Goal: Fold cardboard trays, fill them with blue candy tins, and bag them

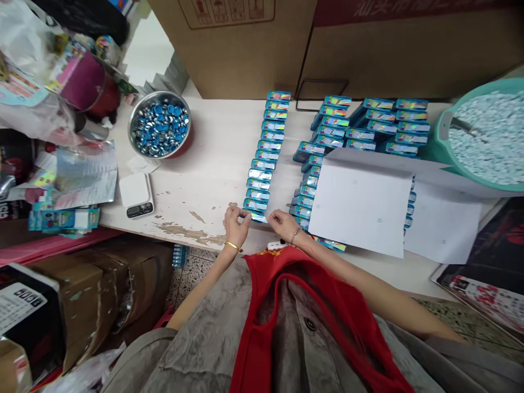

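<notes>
My left hand (pixel 236 225) and my right hand (pixel 284 225) meet the two ends of the nearest small blue box (pixel 257 217), at the front end of a long row. Thumb and fingertips are pinched together on each hand. A thin shiny strip along the box's top edge runs between my fingertips; whether it is loose or stuck down is too small to tell. Behind it, a row of similar blue boxes (pixel 266 155) stretches away across the white table, each with a glossy label on top.
More blue boxes (pixel 331 121) stand in rows at the right, partly covered by white sheets (pixel 364 202). A green tub (pixel 446 131) of pale pieces sits far right. Leftward are a metal bowl (pixel 186 141) of blue-and-silver caps and a white scale (pixel 135 191). Cardboard cartons (pixel 254 60) wall the back.
</notes>
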`<state>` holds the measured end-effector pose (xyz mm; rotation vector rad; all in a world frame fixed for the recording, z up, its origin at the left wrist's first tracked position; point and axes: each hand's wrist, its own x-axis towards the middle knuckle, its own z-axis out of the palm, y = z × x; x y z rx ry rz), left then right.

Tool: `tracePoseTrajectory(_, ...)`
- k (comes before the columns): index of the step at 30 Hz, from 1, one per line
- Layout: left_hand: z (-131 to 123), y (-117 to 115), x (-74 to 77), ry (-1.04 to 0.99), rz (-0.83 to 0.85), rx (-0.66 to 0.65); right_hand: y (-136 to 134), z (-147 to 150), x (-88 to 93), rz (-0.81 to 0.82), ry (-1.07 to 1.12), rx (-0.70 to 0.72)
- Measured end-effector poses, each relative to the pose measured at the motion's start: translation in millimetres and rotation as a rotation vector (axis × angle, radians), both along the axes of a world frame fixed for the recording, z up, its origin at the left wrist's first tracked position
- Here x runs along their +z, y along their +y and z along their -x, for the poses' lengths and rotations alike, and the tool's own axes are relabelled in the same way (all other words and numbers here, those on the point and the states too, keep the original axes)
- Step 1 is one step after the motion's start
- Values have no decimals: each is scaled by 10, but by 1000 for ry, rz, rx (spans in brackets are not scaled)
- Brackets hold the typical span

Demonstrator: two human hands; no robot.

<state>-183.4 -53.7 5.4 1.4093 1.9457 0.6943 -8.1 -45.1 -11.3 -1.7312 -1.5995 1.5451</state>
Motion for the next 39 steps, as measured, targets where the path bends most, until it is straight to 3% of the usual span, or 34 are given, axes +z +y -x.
tracePoseTrajectory(13, 24, -2, -118, 152, 43, -60, -30, 72, -139, -14, -142, 64)
tracePoseTrajectory(15, 34, -15, -165, 120, 36, -34, -28, 74, -162, -12, -155, 59)
tracePoseTrajectory(18, 77, 3, -284, -17, 71, 106, -30, 86, -163, -12, -226, 119)
tracePoseTrajectory(23, 213, 171, -373, -383, 328, 220, -21, 229, -42, -14, -309, 245)
tracePoseTrajectory(26, 310, 282, -274, -489, 514, 162, 41, 350, 115, -8, -363, 285)
tracePoseTrajectory(29, 425, 405, -242, -426, 571, 18, 204, 345, 265, -34, -368, 346)
tracePoseTrajectory(31, 463, 496, -259, -321, 517, -55, 328, 164, 367, -115, -326, 368)
tracePoseTrajectory(33, 420, 570, -226, -162, 312, -40, 407, -222, 486, -324, -259, 256)
tracePoseTrajectory(34, 357, 602, -178, -99, 198, -23, 426, -497, 542, -459, -234, 131)
tracePoseTrajectory(36, 142, 681, -41, -40, 20, -29, 438, -1181, 616, -623, -301, -268)
tracePoseTrajectory(39, -371, 923, 152, -64, -86, -211, 447, -2323, 598, -634, -603, -738)
